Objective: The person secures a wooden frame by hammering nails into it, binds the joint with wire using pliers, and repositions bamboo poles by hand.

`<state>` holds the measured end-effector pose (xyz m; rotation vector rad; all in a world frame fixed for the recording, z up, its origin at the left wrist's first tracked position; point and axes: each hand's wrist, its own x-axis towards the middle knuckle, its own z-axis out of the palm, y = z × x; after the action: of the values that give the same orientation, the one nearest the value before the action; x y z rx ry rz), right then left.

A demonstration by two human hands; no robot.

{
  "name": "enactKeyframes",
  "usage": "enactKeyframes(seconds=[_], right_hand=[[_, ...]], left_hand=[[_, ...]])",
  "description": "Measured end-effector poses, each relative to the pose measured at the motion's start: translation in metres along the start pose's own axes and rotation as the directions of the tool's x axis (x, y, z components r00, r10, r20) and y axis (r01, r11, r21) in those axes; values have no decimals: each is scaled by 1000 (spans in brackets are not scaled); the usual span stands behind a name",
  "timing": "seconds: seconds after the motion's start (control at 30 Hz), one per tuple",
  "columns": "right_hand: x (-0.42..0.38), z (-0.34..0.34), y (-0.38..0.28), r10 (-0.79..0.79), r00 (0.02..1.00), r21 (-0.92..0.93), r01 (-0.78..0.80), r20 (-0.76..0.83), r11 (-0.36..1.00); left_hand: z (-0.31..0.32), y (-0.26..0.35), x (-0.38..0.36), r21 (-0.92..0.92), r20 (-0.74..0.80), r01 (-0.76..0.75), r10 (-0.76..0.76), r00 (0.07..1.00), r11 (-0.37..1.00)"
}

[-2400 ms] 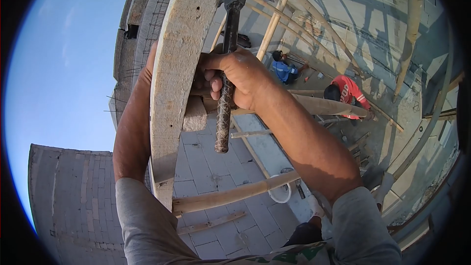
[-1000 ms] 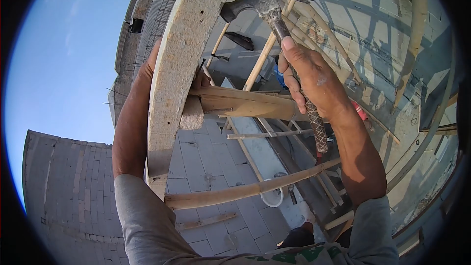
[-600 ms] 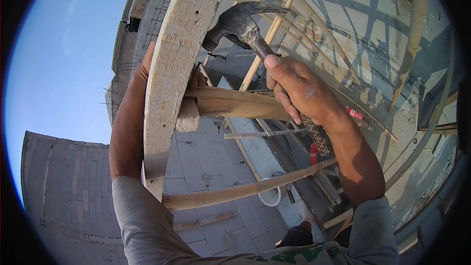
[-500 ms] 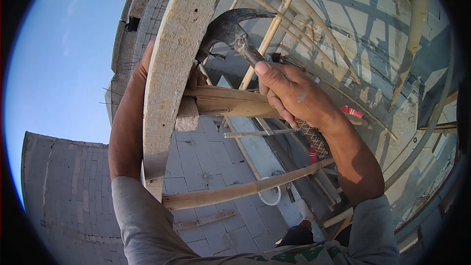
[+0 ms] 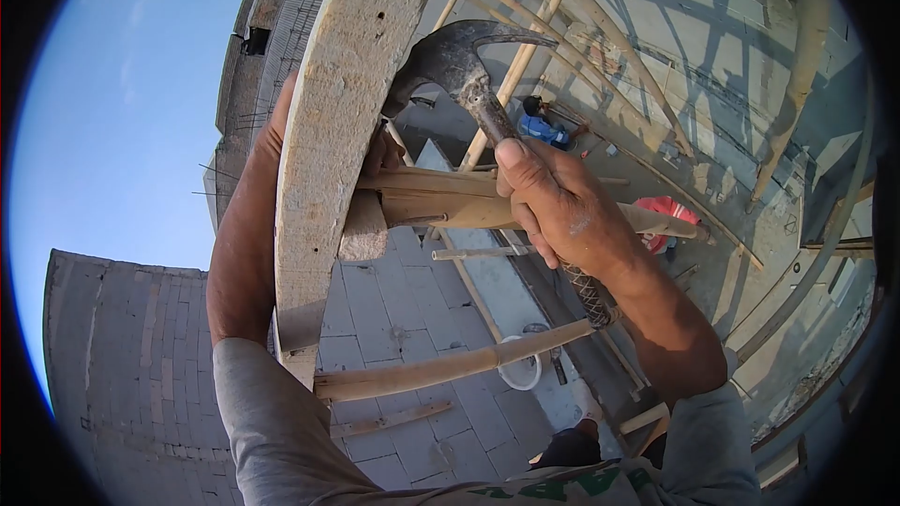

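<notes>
A claw hammer (image 5: 483,108) is gripped by the handle in my right hand (image 5: 562,201), its head up against the inner edge of a long pale wooden board (image 5: 323,131). My left arm passes behind that board. Only a few fingers of my left hand (image 5: 382,152) show past the board's edge, close beneath the hammer head; what they hold is hidden. Just below them, a bamboo pole (image 5: 450,197) meets the board above a small wood block (image 5: 363,230). Cord is wrapped round the hammer's lower handle.
A lower bamboo pole (image 5: 459,370) crosses near my body. Far below are a white bucket (image 5: 520,370), a person in blue (image 5: 544,124) and a person in red (image 5: 666,215). Bamboo poles lean at the upper right. A block wall (image 5: 131,347) stands at left.
The hammer head has shifted slightly right and down, with my right hand moving a little. The person in blue and more of the one in red have come into view below.
</notes>
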<state>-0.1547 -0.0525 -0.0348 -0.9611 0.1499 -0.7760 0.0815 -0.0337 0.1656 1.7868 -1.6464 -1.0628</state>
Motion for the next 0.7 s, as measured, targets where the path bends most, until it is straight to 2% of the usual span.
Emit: enactKeyframes(seconds=[0.1,0.2,0.23,0.3,0.33,0.4,0.47,0.5,0.6,0.63,0.7], right_hand=[[-4,-7,-14,46,989,143,-25,-141,989],[-6,-16,-15,30,970,84,-10,-243,996],[-8,-18,-20,5,987,-29,-10,-163,1000],[-2,-10,-10,-50,998,-141,44,-36,989],[0,-9,-7,-72,997,-197,75,24,978],[-4,-13,-16,-28,999,-86,25,-35,996],[-12,-17,-29,50,995,70,-44,-92,997],[-12,-19,-24,56,985,82,-43,-163,996],[-10,-16,-16,0,983,33,6,-185,999],[-7,-10,-9,-111,986,-132,94,-125,987],[-10,-4,-13,-22,999,-151,18,-29,988]], left_hand=[[2,1,0,-12,3,-13,13,1000,1000],[6,3,-1,-11,-8,-27,27,1000,1000],[7,7,-2,65,-66,-2,6,998,998],[14,12,-2,204,-174,67,-31,984,977],[14,12,1,156,-155,80,-55,986,985],[5,10,3,58,-131,102,-94,987,993],[-18,-4,4,-57,-46,69,-72,996,996],[-26,-10,5,-116,-7,57,-58,998,992],[-34,-18,8,-28,76,-60,62,995,998],[-34,-17,8,-48,-6,17,-17,1000,999],[-25,-12,5,-113,-158,177,-194,968,978]])
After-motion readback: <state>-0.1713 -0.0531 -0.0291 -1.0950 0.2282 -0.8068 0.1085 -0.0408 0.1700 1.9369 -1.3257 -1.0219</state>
